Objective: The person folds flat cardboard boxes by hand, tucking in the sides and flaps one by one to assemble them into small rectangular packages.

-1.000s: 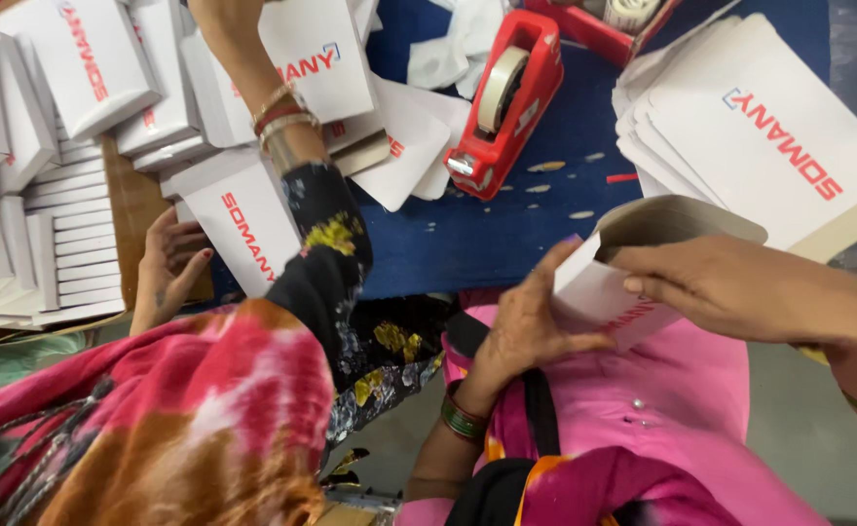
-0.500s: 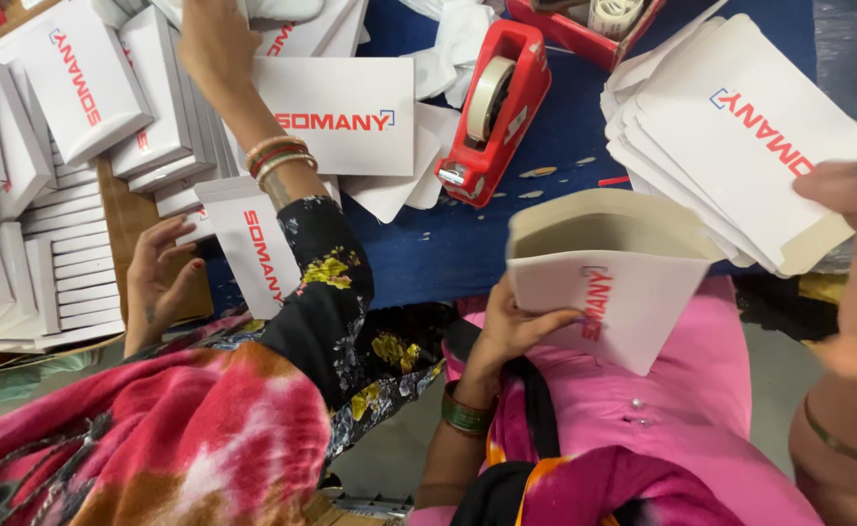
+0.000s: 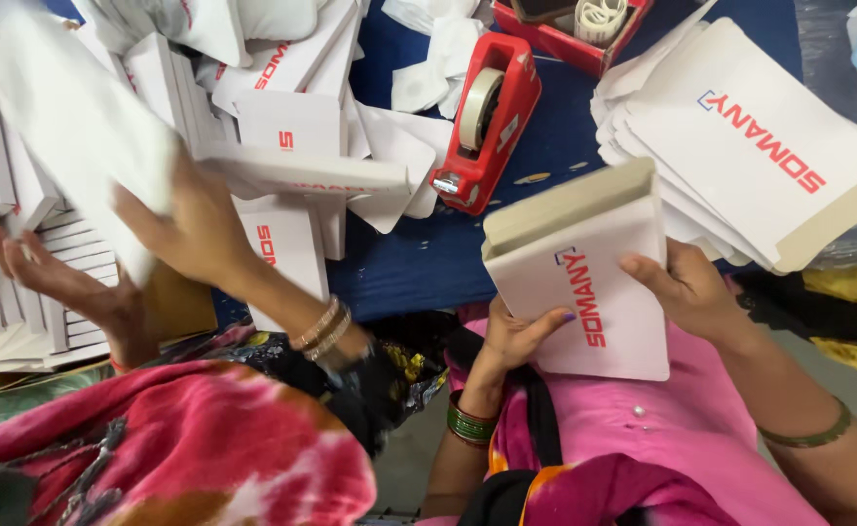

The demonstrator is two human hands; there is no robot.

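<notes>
While both hands grip it from opposite sides, the folded white carton sits upright over the person's pink lap, just below the red tape dispenser. The left hand clamps the carton's lower left edge; the right hand presses its right edge. By the look of it, the carton is already formed into a box, its top flap not yet taped. Right of the dispenser lies a stack of flat unfolded cartons, apparently still to be made up. Left of the dispenser, a co-worker's hand handles another flat carton among finished boxes.
</notes>
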